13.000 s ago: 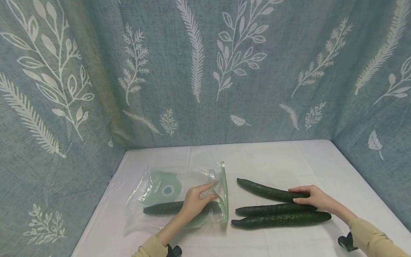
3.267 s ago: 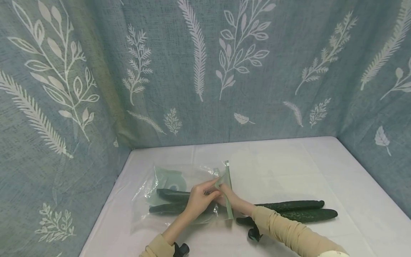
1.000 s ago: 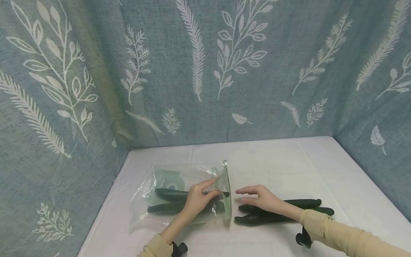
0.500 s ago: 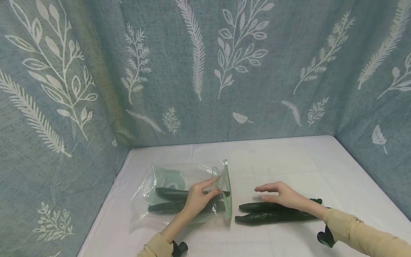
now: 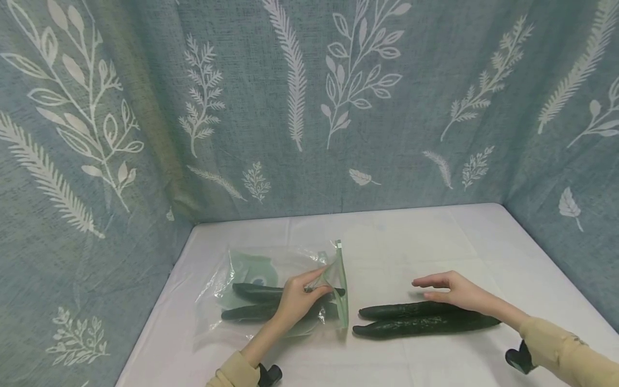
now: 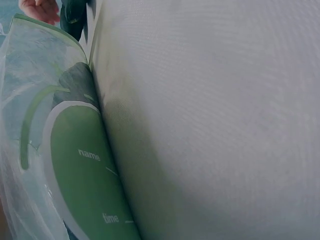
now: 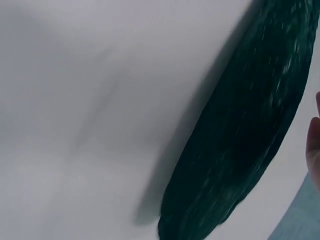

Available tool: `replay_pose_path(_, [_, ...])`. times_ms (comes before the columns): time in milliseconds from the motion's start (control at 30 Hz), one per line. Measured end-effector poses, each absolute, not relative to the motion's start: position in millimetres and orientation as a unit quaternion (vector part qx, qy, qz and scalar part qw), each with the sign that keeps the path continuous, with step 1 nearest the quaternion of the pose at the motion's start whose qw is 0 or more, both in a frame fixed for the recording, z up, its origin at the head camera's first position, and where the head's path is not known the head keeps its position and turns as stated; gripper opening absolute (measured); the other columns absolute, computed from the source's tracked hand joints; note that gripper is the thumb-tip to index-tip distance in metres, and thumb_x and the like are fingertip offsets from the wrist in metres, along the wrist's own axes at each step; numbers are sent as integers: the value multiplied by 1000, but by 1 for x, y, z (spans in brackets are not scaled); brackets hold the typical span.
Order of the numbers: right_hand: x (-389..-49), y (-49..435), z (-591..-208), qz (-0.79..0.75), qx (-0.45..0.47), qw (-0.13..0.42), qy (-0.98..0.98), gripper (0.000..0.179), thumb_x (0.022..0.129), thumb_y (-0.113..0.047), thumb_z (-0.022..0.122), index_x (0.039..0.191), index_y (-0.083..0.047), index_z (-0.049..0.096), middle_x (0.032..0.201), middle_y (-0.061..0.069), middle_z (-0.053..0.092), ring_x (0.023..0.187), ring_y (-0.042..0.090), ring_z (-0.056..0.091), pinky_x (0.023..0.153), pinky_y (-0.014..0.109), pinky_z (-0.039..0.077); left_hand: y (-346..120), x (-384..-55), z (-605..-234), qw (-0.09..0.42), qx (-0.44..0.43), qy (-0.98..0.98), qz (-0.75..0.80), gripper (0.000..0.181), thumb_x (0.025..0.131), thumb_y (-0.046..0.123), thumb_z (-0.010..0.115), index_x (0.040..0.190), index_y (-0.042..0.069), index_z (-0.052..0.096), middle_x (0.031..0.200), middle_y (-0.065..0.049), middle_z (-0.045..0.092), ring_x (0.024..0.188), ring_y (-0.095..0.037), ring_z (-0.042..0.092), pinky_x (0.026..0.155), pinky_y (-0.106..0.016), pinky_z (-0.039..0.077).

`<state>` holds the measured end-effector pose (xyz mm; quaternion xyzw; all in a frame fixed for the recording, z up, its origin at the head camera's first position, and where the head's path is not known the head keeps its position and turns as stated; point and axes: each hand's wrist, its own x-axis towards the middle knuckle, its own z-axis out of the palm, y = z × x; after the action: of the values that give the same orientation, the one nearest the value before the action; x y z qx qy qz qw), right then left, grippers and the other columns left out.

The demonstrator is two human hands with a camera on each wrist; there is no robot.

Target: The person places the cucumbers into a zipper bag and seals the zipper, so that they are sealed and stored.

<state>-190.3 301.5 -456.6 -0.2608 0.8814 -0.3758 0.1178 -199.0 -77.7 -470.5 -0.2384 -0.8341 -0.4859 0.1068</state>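
Note:
My left hand (image 5: 296,301) pinches the mouth edge of a clear zip bag (image 5: 208,322), holding its green-trimmed opening (image 5: 342,285) apart. Inside lie two cucumbers, a rear one (image 5: 253,292) whose end reaches the mouth and a front one (image 5: 244,313); the hand partly covers both. On the right, my right hand (image 5: 461,293) is over the back of two more cucumbers, the rear one (image 5: 401,310) and the longer front one (image 5: 416,327), with fingers extended and nothing in them. A cucumber (image 7: 240,125) fills much of the right wrist view, the fingertips (image 7: 314,140) at its edge.
A white cloth (image 5: 396,247) covers the table. Blue-grey leaf-patterned curtains (image 5: 309,107) stand behind it and along both sides. In the left wrist view the bag shows a green printed label (image 6: 82,165).
Since the oldest frame, a second cucumber has gone into the bag by my right hand. That hand has since left the mouth, empty, and moved right over the outside cucumbers; the left keeps its grip.

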Motion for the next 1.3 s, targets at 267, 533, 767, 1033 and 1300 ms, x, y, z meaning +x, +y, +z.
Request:
replay_pose_path(267, [-187,329,-448,-368,-235,124,891,36,94,-20,60,125,-1,60,125,20,62,109,-9,56,86,18,53,-78,-199,-470,108,-235,-838,-480,48,75,24,75,120,12,65,120,-10,66,113,-25,63,97,-35,52])
replay_pose_path(533, [-184,345,-447,-378,-222,152,886,37,95,-19,58,125,3,58,126,26,59,107,-11,57,81,13,51,-78,-199,-469,108,-230,-839,-481,47,75,23,76,120,13,65,120,-10,66,113,-25,63,97,-36,52])
replay_pose_path(767, [-179,352,-459,-398,-232,165,872,39,95,-18,57,125,7,56,123,28,59,106,-15,54,81,11,51,-78,-199,-470,106,-230,-837,-485,47,75,22,76,120,12,66,119,-10,66,113,-25,63,97,-36,52])
replay_pose_path(1033, [-177,351,-469,-384,-217,185,878,43,93,-27,61,125,2,58,123,22,62,105,-16,53,84,13,51,-78,-201,-470,113,-235,-836,-483,47,74,21,77,119,11,66,118,-11,66,112,-25,63,96,-36,52])
replay_pose_path(1300, [-175,350,-474,-397,-215,196,870,40,92,-25,63,123,1,60,122,24,62,103,-15,55,84,16,53,-78,-198,-470,111,-233,-832,-492,47,75,22,76,119,11,66,118,-11,67,111,-26,64,96,-38,52])
